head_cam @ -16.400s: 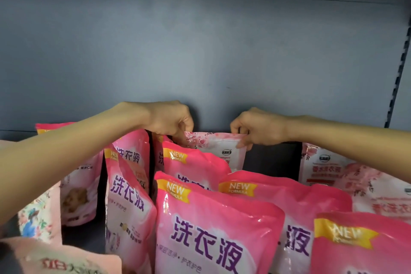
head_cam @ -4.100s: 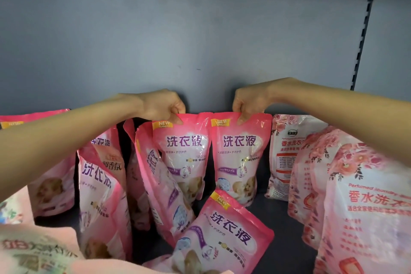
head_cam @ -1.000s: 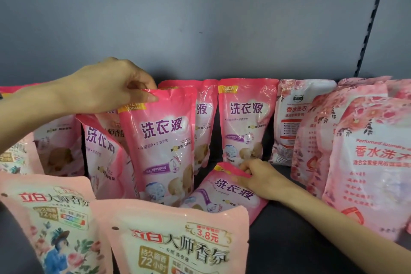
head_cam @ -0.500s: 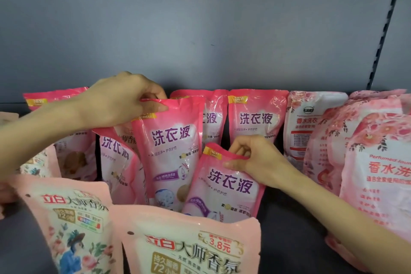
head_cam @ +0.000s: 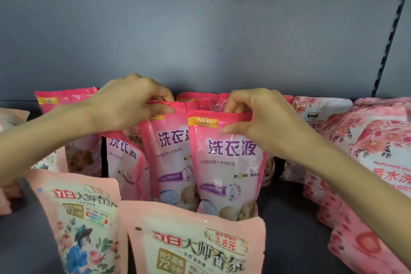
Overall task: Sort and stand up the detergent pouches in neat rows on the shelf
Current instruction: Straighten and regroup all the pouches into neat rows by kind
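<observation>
Dark shelf (head_cam: 289,218), grey back panel (head_cam: 200,29); left hand (head_cam: 126,104) pinches pink pouch (head_cam: 169,158) top, right hand (head_cam: 255,118) pinches neighbouring pouch (head_cam: 229,162).

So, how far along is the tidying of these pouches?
Done: back-row pouches stand against the wall. In hand: the left hand pinches the top of the rear held pouch, the right hand that of the front held pouch, both upright. Left: the leaning pouch and slumped rose-print pouches probably need straightening.
</observation>
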Motion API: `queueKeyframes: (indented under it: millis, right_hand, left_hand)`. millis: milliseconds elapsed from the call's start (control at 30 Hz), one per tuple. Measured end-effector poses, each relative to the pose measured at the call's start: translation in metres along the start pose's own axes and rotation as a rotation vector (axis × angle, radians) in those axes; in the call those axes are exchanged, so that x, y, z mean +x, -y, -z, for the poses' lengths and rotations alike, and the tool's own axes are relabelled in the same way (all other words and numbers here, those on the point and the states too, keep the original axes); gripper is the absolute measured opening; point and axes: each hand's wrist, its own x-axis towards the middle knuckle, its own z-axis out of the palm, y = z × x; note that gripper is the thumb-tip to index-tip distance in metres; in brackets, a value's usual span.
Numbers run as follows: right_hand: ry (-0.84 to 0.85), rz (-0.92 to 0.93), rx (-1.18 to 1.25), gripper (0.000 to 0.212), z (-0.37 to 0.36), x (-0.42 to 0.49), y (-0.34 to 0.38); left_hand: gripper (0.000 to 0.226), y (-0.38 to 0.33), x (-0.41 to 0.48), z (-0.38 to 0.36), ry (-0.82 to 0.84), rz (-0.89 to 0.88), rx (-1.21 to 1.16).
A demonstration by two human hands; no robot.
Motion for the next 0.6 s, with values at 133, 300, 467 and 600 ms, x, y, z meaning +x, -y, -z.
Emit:
queueKeyframes:
  millis: [133,300,467,600]
  right_hand:
    - [0.147,-0.04,-0.123,0.02,0.009,0.011,-0.009]
    - [0.325,0.007,-0.108,0.014,0.029,0.022,-0.002]
    - [0.379,0.058,-0.234,0.008,0.029,0.024,0.006]
    - [0.369,0.098,-0.397,0.021,0.026,0.023,0.01]
  left_hand:
    - [0.011,-0.003,0.002,0.001,0.02,-0.005,-0.004]
    - [0.008,-0.007,0.005,0.002,0.039,-0.007,0.015]
    - [0.011,-0.013,0.006,0.003,0.071,-0.006,-0.018]
    - [0.009,-0.017,0.01,0.002,0.127,-0.044,-0.046]
